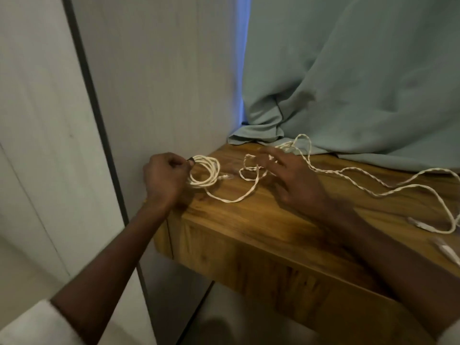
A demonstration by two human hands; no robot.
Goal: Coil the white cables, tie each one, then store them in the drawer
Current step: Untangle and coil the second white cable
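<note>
Wooden surface (pixel 261 220) w/ loose white braided cable (pixel 348 171); left hand (pixel 163 179) fingers grip coiled part, right hand (pixel 296 180) fingers spread.

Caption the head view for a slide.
Left hand grips a white cable coil on the wooden cabinet; right hand reaches over loose cable.

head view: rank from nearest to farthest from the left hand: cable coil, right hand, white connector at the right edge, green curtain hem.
From the left hand:
1. cable coil, gripped in that hand at the wooden top's left end.
2. right hand, mid-top, fingers spread over loose cable.
3. green curtain hem, bunched behind, at the back of the top.
4. white connector, far right edge.
</note>
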